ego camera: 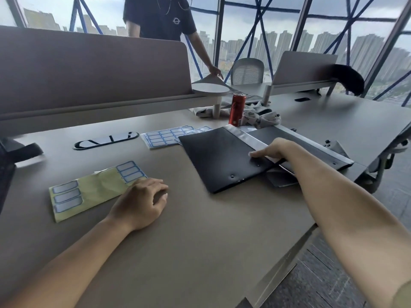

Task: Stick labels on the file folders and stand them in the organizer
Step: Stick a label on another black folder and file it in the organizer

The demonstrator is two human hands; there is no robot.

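I read this as a high-rise office; long shared desks (200, 218) carry fabric divider screens (89, 67); a mesh-backed task chair (247, 71) stands by floor-to-ceiling windows (278, 25); tower blocks (367, 54) fill the view outside; a cable port (106, 140) sits in the desktop.

The brown table (200, 241) carries label sheets (89, 190), black folders (222, 156) and a red can (237, 110).

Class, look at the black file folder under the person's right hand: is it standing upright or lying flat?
Lying flat. The black file folder rests with its cover on the table, and the right hand presses on its edge.
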